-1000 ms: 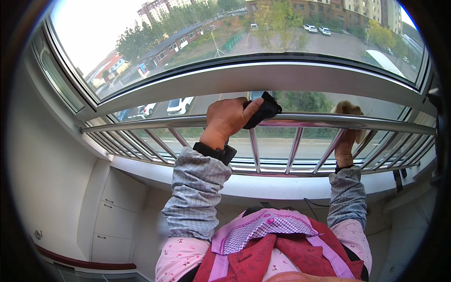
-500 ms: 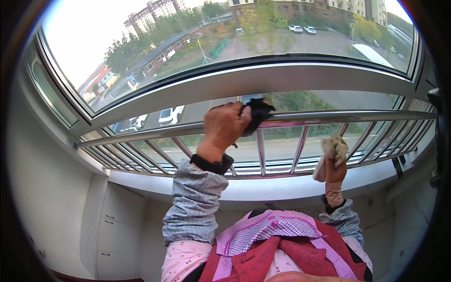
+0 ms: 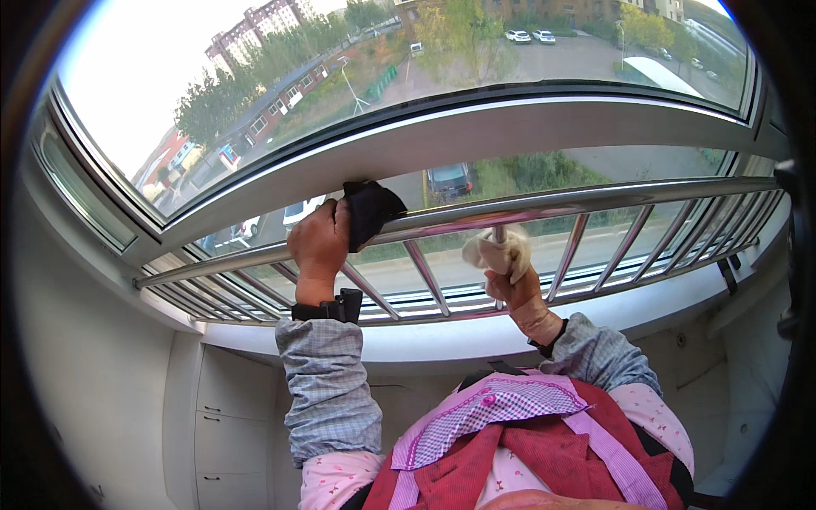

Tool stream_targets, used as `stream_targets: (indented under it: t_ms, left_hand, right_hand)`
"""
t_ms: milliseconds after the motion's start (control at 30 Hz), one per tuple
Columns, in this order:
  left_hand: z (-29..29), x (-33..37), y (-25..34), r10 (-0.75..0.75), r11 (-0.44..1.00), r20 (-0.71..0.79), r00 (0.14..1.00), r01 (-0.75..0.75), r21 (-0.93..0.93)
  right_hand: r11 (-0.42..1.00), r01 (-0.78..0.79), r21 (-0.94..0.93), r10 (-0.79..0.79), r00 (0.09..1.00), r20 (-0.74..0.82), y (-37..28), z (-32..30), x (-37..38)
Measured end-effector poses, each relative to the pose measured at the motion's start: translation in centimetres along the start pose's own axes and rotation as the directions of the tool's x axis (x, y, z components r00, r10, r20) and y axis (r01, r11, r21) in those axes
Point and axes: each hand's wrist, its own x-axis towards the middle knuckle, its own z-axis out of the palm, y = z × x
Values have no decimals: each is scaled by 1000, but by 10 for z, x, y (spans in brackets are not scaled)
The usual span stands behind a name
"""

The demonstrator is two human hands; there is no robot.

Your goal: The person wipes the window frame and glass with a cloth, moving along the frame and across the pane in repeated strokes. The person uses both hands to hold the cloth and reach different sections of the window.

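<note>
My left hand [image 3: 320,242] is closed on a black cloth [image 3: 371,212], which is pressed against the shiny metal handrail [image 3: 544,203] on its left half. Lower and to the right, my right hand [image 3: 520,295] grips a cream-coloured cloth [image 3: 500,252]. That cloth is bunched around one of the upright metal bars, just beneath the handrail. The fingertips of my left hand are partly hidden by the black cloth. Grey checked sleeves cover both forearms, and a black band [image 3: 327,308] circles my left wrist.
Behind the railing is a large window with a wide pale frame [image 3: 476,132]. A white sill [image 3: 425,340] runs under the bars. White cabinet drawers [image 3: 229,446] stand at the lower left. Through the glass, parked cars, trees and buildings show.
My left hand and the black cloth have moved left along the handrail. My right hand has moved left, bringing the cream cloth onto an upright bar. The view has shifted slightly.
</note>
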Motion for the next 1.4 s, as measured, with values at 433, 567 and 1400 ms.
stream_targets:
  t_ms: [433, 567, 1400]
  left_hand:
    - [-3, -1, 4, 51, 997, -27, 998, -52, -48]
    - [-3, -1, 4, 59, 996, -49, 997, -62, -61]
    - [-15, 7, 1, 87, 996, 204, 975, -83, -32]
  right_hand:
    - [799, -18, -601, -50, 994, -96, 71, -64, -3]
    - [633, 349, -691, -450, 892, 39, 7, 0, 12]
    - [998, -26, 55, 39, 969, -245, 136, -118, -18]
